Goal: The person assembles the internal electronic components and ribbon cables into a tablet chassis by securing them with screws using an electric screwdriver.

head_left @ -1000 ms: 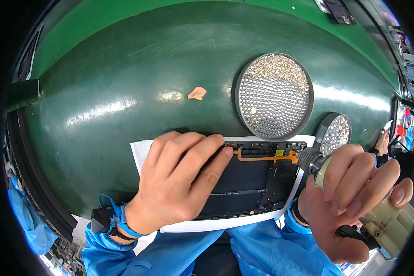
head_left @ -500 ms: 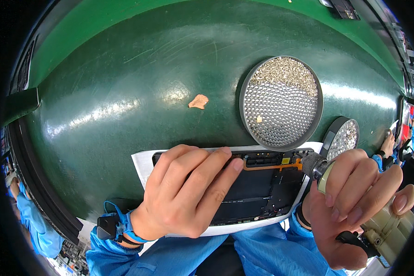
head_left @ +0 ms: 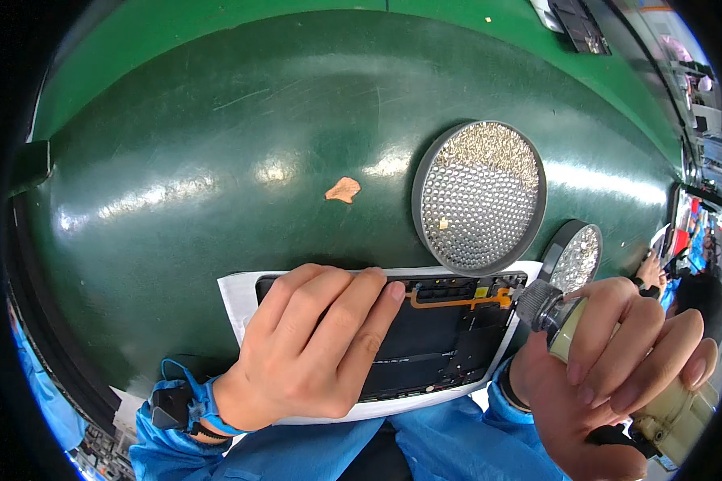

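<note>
An opened black tablet-like device (head_left: 425,345) lies on a white sheet (head_left: 234,309) at the table's near edge. An orange flex cable (head_left: 449,303) runs along its far side, beside a small yellow piece. My left hand (head_left: 313,345) rests over the device's left part, fingers stretched toward the far edge; its thumb is hidden. In my closed right hand (head_left: 602,361) is a power screwdriver (head_left: 565,321) with a pale yellowish body and a dark knurled collar. Its front end is at the device's far right corner; the tip's contact is too small to tell.
A round grey tray (head_left: 475,204) of dimpled metal holds many tiny gold screws. Beside it stands a smaller tilted dish (head_left: 579,255) of silvery bits. A torn brown scrap (head_left: 343,190) lies on the green table (head_left: 176,264). Another person's hand (head_left: 651,271) shows at right.
The whole view has shifted, so the table things sit slightly lower and further left. The screwdriver's front end stays near the device's far right corner. My left hand keeps its place on the device.
</note>
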`<act>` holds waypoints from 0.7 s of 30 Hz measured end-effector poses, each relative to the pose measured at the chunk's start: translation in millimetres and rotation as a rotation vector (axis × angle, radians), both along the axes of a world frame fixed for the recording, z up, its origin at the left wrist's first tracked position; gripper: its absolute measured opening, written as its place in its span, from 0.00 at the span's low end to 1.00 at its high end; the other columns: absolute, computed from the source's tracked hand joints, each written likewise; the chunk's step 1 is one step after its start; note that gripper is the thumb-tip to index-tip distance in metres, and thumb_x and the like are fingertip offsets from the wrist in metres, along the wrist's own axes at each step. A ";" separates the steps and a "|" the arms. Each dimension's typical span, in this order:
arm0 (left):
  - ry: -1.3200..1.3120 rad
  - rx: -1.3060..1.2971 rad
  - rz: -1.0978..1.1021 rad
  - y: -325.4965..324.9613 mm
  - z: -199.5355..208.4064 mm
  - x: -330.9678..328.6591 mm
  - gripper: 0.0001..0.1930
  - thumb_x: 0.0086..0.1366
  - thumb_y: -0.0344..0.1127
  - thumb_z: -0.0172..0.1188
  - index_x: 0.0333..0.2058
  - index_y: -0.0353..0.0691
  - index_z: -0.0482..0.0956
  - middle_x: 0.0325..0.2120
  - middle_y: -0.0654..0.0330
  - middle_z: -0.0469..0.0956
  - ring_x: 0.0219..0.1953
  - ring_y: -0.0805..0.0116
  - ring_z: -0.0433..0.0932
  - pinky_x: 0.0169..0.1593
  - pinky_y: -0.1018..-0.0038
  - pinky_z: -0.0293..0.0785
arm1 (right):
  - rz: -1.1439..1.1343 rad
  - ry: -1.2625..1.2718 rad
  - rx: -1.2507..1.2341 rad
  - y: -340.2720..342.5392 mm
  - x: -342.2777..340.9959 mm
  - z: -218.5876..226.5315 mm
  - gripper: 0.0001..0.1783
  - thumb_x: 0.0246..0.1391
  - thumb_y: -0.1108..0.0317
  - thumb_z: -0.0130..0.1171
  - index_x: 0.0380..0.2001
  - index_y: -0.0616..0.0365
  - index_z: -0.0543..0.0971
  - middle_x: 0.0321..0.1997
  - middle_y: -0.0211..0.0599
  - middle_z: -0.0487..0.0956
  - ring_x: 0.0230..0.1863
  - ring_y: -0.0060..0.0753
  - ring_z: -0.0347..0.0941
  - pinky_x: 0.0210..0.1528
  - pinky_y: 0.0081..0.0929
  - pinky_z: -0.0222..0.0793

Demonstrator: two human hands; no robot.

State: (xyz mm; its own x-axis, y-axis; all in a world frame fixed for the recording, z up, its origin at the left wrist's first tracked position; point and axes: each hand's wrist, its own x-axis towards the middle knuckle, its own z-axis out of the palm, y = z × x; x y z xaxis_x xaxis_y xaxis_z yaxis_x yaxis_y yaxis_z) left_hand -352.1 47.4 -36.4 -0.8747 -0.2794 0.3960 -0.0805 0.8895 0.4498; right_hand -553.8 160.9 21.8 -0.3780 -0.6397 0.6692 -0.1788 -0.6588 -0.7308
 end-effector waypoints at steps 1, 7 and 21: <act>0.010 0.005 0.013 -0.7 0.7 1.2 0.17 0.52 0.29 0.69 0.42 0.28 0.90 0.45 0.49 0.84 0.46 0.56 0.80 0.50 0.61 0.82 | -0.080 -0.010 -0.044 -5.3 4.9 -3.9 0.38 0.61 0.52 0.75 0.58 0.58 0.63 0.37 0.27 0.70 0.26 0.20 0.67 0.27 0.21 0.66; -0.045 0.031 0.037 -1.1 4.0 6.3 0.18 0.54 0.31 0.68 0.43 0.31 0.90 0.45 0.50 0.83 0.47 0.56 0.80 0.50 0.62 0.82 | 0.087 0.020 0.006 -23.5 11.2 -20.2 0.37 0.71 0.50 0.64 0.69 0.57 0.60 0.41 0.33 0.69 0.27 0.25 0.66 0.24 0.26 0.63; -0.049 0.070 0.068 3.9 -1.0 4.6 0.23 0.47 0.34 0.69 0.45 0.37 0.93 0.46 0.50 0.82 0.46 0.54 0.76 0.46 0.61 0.80 | 0.050 0.064 0.097 -23.0 9.4 -29.8 0.36 0.71 0.49 0.64 0.68 0.56 0.61 0.40 0.32 0.69 0.27 0.24 0.66 0.24 0.24 0.64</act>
State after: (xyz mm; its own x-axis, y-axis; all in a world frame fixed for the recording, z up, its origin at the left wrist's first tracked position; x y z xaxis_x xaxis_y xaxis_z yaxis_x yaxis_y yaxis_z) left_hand -347.5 51.3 -37.3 -0.8706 -0.3639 0.3310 -0.1626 0.8479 0.5046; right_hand -544.4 138.0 -8.0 -0.3025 -0.7194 0.6253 -0.1964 -0.5949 -0.7794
